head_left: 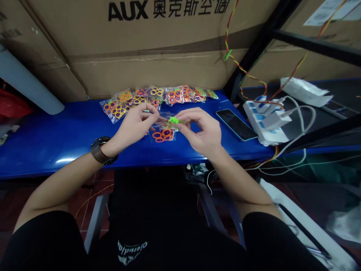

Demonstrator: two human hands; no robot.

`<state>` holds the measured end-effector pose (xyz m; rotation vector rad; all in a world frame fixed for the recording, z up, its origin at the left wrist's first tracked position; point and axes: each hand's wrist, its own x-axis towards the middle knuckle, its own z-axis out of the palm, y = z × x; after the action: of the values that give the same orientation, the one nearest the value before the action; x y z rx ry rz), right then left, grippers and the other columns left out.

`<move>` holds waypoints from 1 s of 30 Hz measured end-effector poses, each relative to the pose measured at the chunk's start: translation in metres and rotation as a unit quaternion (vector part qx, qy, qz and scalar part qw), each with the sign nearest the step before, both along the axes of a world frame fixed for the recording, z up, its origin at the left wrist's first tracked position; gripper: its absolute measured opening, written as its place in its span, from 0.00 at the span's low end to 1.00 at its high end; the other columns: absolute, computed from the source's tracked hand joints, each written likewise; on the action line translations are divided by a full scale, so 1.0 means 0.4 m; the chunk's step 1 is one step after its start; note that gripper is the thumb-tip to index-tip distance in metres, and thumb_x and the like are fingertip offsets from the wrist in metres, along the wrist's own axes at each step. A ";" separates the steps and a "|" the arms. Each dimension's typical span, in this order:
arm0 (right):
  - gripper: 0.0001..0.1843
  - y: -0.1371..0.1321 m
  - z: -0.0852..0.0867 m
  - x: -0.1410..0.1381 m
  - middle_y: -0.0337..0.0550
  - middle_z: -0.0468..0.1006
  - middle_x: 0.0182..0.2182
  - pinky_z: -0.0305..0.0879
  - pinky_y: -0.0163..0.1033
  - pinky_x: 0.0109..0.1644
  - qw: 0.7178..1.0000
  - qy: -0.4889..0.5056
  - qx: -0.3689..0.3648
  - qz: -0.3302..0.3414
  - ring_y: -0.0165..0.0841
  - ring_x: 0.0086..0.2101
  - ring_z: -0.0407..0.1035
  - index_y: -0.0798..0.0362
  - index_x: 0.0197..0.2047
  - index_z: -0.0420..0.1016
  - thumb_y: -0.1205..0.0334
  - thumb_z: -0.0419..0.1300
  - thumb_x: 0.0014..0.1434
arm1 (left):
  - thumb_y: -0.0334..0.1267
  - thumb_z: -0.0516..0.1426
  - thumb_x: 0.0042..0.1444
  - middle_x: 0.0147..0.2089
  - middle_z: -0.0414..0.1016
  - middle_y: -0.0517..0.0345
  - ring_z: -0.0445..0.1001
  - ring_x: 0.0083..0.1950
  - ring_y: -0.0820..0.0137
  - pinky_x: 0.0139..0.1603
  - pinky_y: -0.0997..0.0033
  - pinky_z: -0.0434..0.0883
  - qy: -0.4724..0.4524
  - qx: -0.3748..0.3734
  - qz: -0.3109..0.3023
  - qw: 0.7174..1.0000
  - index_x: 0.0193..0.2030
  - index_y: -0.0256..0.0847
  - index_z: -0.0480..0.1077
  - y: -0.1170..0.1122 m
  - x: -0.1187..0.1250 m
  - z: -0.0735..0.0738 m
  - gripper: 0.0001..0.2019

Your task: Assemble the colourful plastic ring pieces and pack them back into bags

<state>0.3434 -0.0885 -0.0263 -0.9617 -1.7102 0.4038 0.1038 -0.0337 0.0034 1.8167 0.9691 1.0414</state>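
Pinched in your right hand [199, 131], a small green plastic piece [174, 120] sits over a clear bag of orange rings [163, 134] on the blue bench [56, 158]; left hand [134, 126] hold unclear. Probably light, stiff, slippery: take it by its edges.

The large cardboard box [158, 71] behind the blue table carries big black print along its top: the Latin letters "AUX" [128, 10], followed by the Chinese characters "奥克斯空调" [191, 8]. The last characters run close to the top edge of the view but can still be read. White paper labels [327, 11] sit on another box at the upper right, and their small print is too blurred to read. The black shirt [158, 226] has a white print [128, 250] on its chest, upside down in this view, with a word above a small emblem; the word cannot be read with certainty.
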 end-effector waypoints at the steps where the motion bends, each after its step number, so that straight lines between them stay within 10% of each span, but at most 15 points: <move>1: 0.12 0.012 0.012 -0.011 0.46 0.88 0.52 0.80 0.56 0.51 1.000 -0.022 0.013 0.011 0.46 0.47 0.82 0.36 0.50 0.86 0.40 0.66 0.75 | 0.46 0.68 0.71 0.34 0.86 0.55 0.85 0.31 0.68 0.32 0.65 0.80 0.004 0.000 0.000 1.000 0.43 0.46 0.75 -0.006 -0.007 -0.001 0.09; 17: 0.15 0.133 0.025 -0.015 0.47 0.91 0.41 0.71 0.50 0.51 0.944 -0.326 0.038 0.011 0.42 0.37 0.82 0.48 0.59 0.74 0.50 0.52 0.83 | 0.33 0.63 0.73 0.32 0.80 0.60 0.77 0.30 0.74 0.34 0.71 0.76 0.037 -0.033 0.021 0.999 0.44 0.43 0.75 0.080 -0.007 -0.025 0.04; 24: 0.15 0.233 0.047 -0.016 0.42 0.87 0.35 0.73 0.48 0.45 0.965 -0.231 -0.066 0.105 0.40 0.33 0.78 0.47 0.60 0.71 0.46 0.56 0.83 | 0.34 0.62 0.73 0.42 0.86 0.55 0.87 0.46 0.67 0.46 0.67 0.82 -0.020 -0.077 0.005 0.997 0.47 0.43 0.73 0.194 -0.005 -0.052 0.02; 30: 0.19 0.286 0.005 -0.012 0.41 0.85 0.35 0.78 0.52 0.48 0.986 -0.102 -0.069 0.113 0.42 0.36 0.82 0.44 0.60 0.70 0.39 0.57 0.81 | 0.43 0.70 0.66 0.59 0.89 0.51 0.88 0.61 0.62 0.53 0.65 0.83 -0.033 -0.083 -0.044 0.995 0.59 0.46 0.75 0.206 -0.050 -0.074 0.18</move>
<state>0.3387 0.0258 -0.0242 -0.9361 -2.0073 0.5953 0.0839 0.0486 -0.0263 1.6640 0.9012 0.9327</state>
